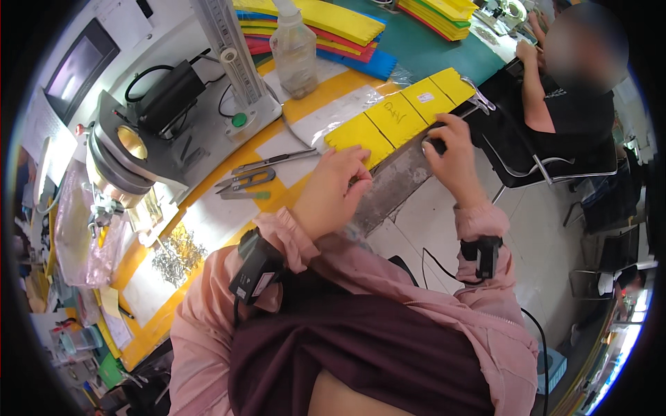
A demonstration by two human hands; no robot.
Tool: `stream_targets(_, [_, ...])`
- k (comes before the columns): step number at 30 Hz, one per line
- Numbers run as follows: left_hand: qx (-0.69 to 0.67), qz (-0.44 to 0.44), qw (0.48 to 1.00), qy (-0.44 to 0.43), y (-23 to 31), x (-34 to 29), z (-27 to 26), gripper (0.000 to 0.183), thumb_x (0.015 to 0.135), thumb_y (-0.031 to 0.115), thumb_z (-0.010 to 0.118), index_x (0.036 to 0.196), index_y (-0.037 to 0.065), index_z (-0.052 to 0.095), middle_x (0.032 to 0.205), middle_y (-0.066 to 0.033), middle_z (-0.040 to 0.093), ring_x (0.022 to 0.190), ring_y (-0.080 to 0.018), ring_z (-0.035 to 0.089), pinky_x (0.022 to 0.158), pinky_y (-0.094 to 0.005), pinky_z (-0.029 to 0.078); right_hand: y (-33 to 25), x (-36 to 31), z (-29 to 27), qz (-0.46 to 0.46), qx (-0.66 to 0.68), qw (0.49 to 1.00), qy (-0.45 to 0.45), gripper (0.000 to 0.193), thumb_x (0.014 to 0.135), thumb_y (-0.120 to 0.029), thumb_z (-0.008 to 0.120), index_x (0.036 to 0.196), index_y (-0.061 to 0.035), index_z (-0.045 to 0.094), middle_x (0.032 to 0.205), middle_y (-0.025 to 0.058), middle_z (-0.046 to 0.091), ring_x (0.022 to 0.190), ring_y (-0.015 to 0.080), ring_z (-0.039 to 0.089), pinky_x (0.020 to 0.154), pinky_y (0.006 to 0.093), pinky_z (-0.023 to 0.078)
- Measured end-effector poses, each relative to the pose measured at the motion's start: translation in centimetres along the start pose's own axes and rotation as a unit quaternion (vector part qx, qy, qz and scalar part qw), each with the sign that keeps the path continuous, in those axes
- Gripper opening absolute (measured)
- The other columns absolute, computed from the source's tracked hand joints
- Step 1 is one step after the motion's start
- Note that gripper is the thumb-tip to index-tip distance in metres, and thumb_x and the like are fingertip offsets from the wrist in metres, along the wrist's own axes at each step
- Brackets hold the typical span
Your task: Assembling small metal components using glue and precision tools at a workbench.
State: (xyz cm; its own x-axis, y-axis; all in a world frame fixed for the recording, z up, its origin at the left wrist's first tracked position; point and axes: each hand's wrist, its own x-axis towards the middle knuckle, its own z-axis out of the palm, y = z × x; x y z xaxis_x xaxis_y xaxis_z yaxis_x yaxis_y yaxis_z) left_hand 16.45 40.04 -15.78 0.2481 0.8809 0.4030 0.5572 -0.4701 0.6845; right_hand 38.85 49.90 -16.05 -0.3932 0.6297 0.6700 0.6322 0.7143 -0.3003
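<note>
A long yellow panel (390, 123), with dark lines across it and handwriting on top, lies along the table's edge. My left hand (331, 188) is at its near left corner, fingers curled in toward the thumb; whatever they hold, if anything, is hidden. At the panel's right side, my right hand (454, 156) has its fingers bent round a small dark thing (437, 145), too unclear to name. Beside my left hand lie tweezers (274, 161), black thread snips (246, 182) and a thin tool with a green end (246, 196).
A microscope-like device (125, 149) with a post (232, 59) stands left. Small metal parts (179, 256) are heaped before it. Behind are a clear bottle (293, 52) and stacked coloured panels (333, 24). A seated person (572, 104) works right, on a black chair (555, 163).
</note>
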Motion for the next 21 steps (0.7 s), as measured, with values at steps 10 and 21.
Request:
stream_targets(10, [0.012, 0.069, 0.994, 0.078, 2.4, 0.4, -2.1, 0.007, 0.067, 0.006, 0.066, 0.073, 0.007, 0.061, 0.107, -0.0094, 0.052, 0.104, -0.0286, 0.046, 0.093, -0.0430, 0.032, -9.1, 0.5, -3.9, -0.032, 0.180, 0.975, -0.130, 0.016, 0.060, 0.002, 0.064, 0.074, -0.0051, 0.057, 0.090, 0.0071, 0.054, 0.090, 0.0249, 0.048, 0.077, 0.0327, 0.039])
stream_targets(21, [0.142, 0.040, 0.988, 0.049, 4.8, -1.7, -2.4, 0.042, 0.065, 0.012, 0.068, 0.104, 0.007, 0.053, 0.123, -0.0150, 0.042, 0.116, -0.0351, 0.037, 0.098, -0.0527, 0.023, -6.3, -1.6, -0.3, -0.097, 0.124, 0.983, -0.094, 0.015, 0.062, 0.000, 0.063, 0.073, -0.0050, 0.055, 0.089, 0.0074, 0.054, 0.092, 0.0269, 0.047, 0.079, 0.0359, 0.037])
